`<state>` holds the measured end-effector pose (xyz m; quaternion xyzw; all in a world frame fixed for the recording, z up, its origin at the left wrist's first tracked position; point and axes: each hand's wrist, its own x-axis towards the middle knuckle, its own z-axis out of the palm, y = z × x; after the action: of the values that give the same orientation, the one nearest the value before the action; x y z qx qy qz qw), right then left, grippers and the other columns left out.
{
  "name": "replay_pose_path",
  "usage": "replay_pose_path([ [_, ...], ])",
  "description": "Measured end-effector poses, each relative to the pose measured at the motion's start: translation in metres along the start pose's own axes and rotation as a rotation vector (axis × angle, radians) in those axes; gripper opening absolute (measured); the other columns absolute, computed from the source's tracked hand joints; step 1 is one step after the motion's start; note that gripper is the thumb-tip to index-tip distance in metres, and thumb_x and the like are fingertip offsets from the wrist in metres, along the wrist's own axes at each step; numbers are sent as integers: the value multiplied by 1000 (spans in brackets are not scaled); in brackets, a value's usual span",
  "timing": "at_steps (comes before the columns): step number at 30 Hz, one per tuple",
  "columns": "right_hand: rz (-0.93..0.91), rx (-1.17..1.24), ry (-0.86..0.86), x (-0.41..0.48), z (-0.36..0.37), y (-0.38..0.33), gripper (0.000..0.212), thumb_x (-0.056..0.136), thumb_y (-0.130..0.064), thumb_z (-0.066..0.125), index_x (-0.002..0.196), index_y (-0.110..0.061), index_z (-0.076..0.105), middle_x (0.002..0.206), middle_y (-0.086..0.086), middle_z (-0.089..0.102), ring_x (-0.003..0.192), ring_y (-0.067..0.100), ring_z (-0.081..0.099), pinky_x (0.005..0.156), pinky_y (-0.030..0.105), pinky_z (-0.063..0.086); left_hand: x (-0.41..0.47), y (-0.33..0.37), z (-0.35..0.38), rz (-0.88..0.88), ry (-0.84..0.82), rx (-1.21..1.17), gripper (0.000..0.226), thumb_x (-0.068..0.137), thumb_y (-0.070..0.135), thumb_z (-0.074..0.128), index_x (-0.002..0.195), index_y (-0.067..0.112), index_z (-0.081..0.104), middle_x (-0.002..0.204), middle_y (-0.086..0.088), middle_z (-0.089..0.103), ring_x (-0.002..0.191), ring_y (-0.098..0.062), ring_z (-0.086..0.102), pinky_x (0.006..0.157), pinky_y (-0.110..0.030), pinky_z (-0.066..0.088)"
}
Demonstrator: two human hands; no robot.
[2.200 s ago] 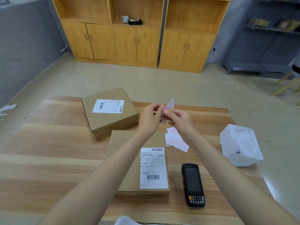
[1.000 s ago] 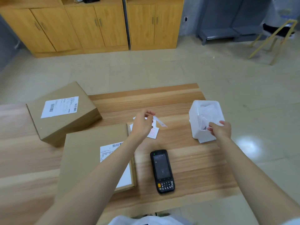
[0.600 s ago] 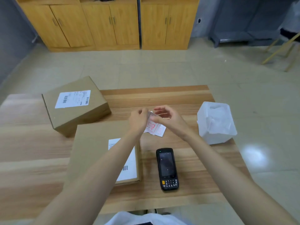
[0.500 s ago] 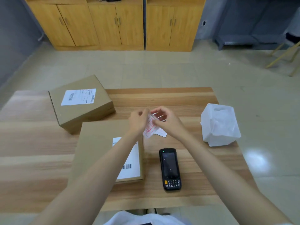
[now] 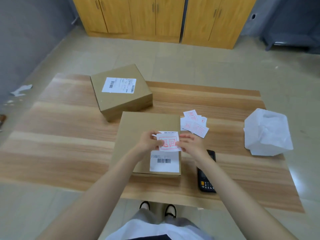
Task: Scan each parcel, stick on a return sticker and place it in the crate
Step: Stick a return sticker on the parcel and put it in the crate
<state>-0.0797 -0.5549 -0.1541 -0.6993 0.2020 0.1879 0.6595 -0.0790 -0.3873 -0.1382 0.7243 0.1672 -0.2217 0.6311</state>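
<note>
Left grip: I pinch the return sticker by its left edge.
Right grip: curled fingertips hold the right edge, so the sticker lies flat for placing.
Parcel: directly beneath both grips, label up.

Pale beige floor tiles are spreading across the room, faintly glossy. A wooden table with broad light and dark plank stripes is filling the foreground. Along the far side, a row of honey-coloured wooden cabinets with slim vertical handles is standing on the tiles, doors closed. A grey wall is running down the left, with a scrap of white paper lying on the floor at its foot. Right of the cabinets, another grey wall section is carrying a small dark round fitting, and a dark blue-grey shelf unit is sitting in the corner. Even, diffuse light is falling throughout.
</note>
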Motion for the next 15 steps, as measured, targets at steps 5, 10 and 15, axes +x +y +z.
replay_pose_path([
  [5,-29,-146,-56,-14,28,17,22,77,2,69,85,-14,56,78,-1,64,64,8,59,53,11,45,-4,-29,-26,-30,86,84,17,86,1,63,74,10,54,69,-4,54,54,-8,60,46,-17,47],
  [10,-94,-362,-66,-20,64,30,24,72,-2,70,80,-20,56,74,-4,64,65,12,60,70,27,51,-13,-52,-54,-73,162,168,22,83,4,66,70,14,53,71,-9,59,60,-15,63,59,-28,53],
  [15,-153,-502,-116,-24,89,40,22,76,0,66,91,-14,60,81,-2,59,64,4,54,54,9,47,-22,-64,-69,-50,199,233,27,79,-1,68,67,17,52,66,-2,58,60,-14,55,54,-21,45],
])
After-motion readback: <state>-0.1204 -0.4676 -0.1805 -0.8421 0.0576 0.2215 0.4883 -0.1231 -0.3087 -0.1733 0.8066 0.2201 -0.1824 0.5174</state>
